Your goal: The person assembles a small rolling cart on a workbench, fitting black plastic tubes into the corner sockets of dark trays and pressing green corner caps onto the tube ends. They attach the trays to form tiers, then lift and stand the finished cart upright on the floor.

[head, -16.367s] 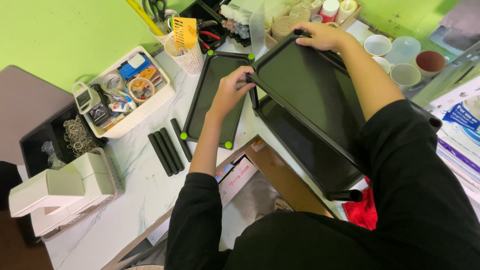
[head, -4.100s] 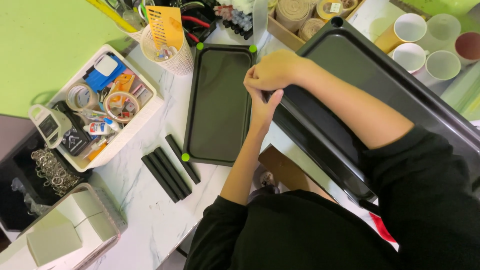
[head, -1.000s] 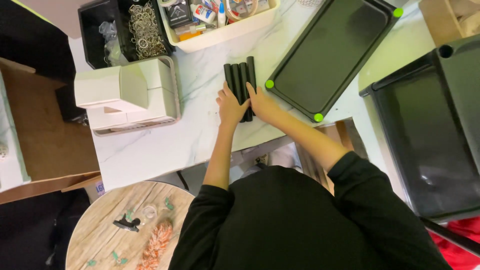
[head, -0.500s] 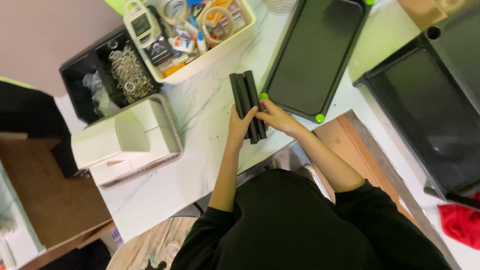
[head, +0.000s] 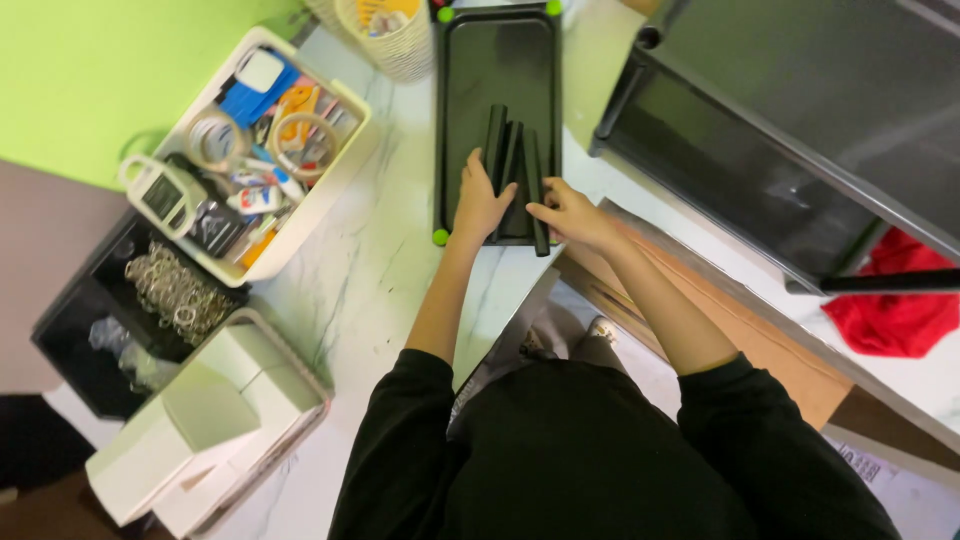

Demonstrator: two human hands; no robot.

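Note:
A flat black tray [head: 470, 80] with green corner caps lies on the white marble table [head: 370, 270]. A bundle of black tubes [head: 512, 165] rests lengthwise on the tray. My left hand [head: 482, 200] grips the bundle from its left side near the lower end. My right hand [head: 572, 212] holds the lower right end of the bundle, fingers pinched on the rightmost tube. Both arms wear black sleeves.
A white bin [head: 250, 150] of tape rolls and small supplies sits left. A black box with metal rings [head: 140, 300] and a white device [head: 200, 420] lie below it. A large black rack [head: 800, 130] stands right, with red cloth [head: 900, 310] under it. A mesh cup [head: 390, 30] stands at the top.
The black tubes lay on the marble left of the tray. Both hands gathered them, lifted them and moved them right onto the tray.

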